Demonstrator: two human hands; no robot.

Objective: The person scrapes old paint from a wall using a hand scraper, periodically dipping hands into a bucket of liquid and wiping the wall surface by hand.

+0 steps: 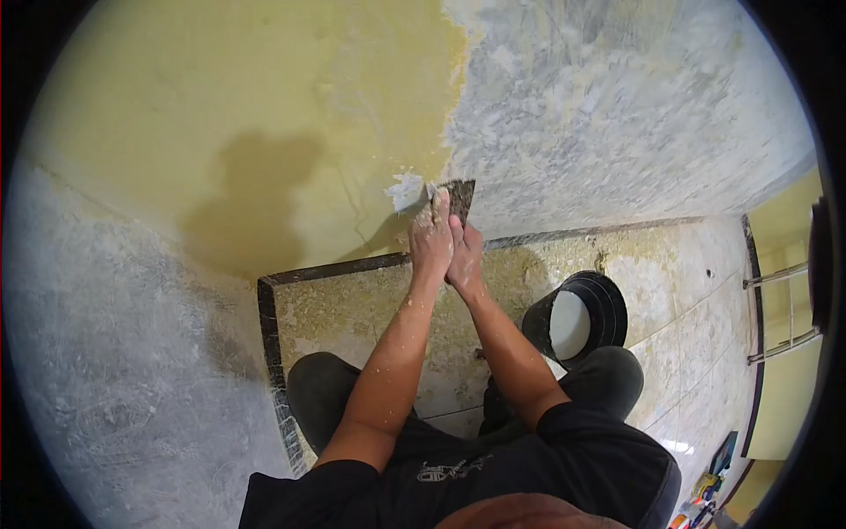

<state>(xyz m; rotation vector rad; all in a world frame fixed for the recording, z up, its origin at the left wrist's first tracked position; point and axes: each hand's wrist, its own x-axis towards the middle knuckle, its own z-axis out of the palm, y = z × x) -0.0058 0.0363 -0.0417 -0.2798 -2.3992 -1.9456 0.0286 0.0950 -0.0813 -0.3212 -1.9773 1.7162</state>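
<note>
Both hands are together on a scraper [462, 196], whose broad, dirt-speckled blade is against the wall. My right hand [465, 251] is closed round its handle, which is mostly hidden. My left hand [430, 240] presses in from the left, its fingers against the blade and crumbs of paint on its skin. Just left of the blade is a small pale bared patch [406, 191] in the yellow paint [352, 106]. To the right, the wall shows stripped grey-white plaster [608, 115] with a ragged paint edge between the two.
A black bucket [614, 309] with whitish liquid stands by my right knee. Paint flakes [352, 304] cover the floor along the dark skirting [339, 267]. Another scraped grey wall [132, 353] is close on the left. At far right are metal rails [780, 275] and several colourful items [705, 489].
</note>
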